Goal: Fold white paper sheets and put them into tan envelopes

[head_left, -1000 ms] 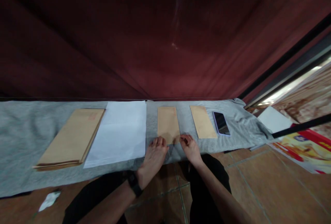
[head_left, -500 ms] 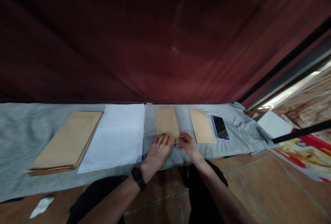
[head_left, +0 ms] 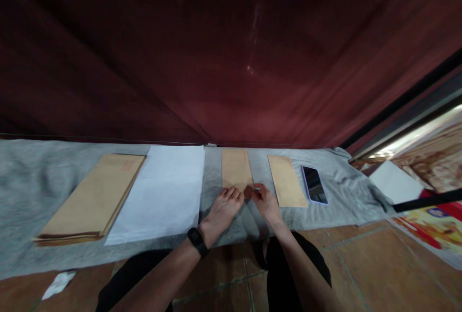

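Note:
A brown envelope (head_left: pixel 236 170) lies lengthwise on the grey cloth (head_left: pixel 36 182) in front of me. My left hand (head_left: pixel 224 208), with a black watch on the wrist, rests flat on the envelope's near end, fingers stretched out. My right hand (head_left: pixel 265 200) pinches the envelope's near right corner, where a small flap is lifted. A second brown envelope (head_left: pixel 287 180) lies just right of my right hand.
A stack of brown envelopes (head_left: pixel 94 199) and white sheets of paper (head_left: pixel 162 189) lie to the left. A phone (head_left: pixel 314 184) lies face up right of the second envelope. A dark red curtain (head_left: pixel 216 52) hangs behind. Tiled floor and a paper scrap (head_left: pixel 57 283) are below.
Both hands have slid forward onto the envelope's near end, and my right hand has closed on its corner and raised the flap. The view has shifted slightly.

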`<state>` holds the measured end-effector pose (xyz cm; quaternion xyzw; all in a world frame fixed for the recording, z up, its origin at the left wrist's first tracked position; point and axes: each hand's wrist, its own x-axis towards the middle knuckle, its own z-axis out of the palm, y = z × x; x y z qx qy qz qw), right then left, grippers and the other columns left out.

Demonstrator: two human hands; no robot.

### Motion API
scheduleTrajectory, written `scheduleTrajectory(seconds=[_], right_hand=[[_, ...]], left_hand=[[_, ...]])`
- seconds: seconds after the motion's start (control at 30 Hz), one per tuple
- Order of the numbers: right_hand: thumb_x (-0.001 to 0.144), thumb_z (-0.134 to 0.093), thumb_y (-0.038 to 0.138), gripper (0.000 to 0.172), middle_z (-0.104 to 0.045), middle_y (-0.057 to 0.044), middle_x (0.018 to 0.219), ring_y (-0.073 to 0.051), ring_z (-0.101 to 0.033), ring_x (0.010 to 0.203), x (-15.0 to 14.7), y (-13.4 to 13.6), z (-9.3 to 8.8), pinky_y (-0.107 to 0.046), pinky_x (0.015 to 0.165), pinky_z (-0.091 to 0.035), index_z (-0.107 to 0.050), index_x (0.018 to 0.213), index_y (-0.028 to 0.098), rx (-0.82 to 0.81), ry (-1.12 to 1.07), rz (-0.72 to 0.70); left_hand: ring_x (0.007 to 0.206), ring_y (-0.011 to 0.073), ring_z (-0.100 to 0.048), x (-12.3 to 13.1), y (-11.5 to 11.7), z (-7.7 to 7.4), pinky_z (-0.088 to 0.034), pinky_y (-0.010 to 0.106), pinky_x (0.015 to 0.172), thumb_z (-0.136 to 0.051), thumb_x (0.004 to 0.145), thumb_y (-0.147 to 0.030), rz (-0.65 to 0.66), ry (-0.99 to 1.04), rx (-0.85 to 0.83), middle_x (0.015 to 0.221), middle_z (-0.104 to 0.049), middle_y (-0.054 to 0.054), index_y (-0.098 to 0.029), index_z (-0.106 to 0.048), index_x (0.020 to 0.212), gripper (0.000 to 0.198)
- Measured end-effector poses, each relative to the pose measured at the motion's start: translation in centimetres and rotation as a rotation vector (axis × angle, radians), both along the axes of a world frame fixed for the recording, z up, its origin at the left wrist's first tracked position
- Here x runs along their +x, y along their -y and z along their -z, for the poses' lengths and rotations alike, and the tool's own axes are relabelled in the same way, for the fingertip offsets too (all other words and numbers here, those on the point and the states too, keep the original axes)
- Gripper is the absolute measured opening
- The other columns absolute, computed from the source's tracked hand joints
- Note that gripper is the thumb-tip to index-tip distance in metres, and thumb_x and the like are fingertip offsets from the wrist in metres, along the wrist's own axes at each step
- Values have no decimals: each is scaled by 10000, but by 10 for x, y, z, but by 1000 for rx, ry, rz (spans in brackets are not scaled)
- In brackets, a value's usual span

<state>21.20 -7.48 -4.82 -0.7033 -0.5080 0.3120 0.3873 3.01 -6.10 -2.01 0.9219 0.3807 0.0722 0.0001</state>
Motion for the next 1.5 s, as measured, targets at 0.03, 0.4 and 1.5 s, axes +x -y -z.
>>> scheduleTrajectory(seconds=[0.03,0.4,1.5], right_hand=[[856,-560,262,307,-711,-69,877,-219,-677,809,-2,2,-2,-358,769,-555,-666,1133,184,23,106,-5],[969,-363,123,533,-451,-95,1563,-219,-380,1461,-24,15,3,-476,1229,-233,-463,1491,173,162,671,-440],[919,-603,459,704,-379,-145,1596,-291,-347,1475,-1,0,7,-452,1190,-281,-426,1517,134,6,693,-269]], left_hand=[[1128,259,-615,1,1,2,-483,387,956,-480,923,-36,4,-5,-5,1158,-685,122,-125,-617,1162,290],[1137,262,-623,-5,7,0,-494,420,993,-459,926,-48,-45,60,-84,1200,-675,121,-130,-614,1175,305],[1510,221,-285,-2,-33,42,-268,424,1227,-240,1043,-348,-121,68,-86,1619,-344,124,-117,-346,1546,564]])
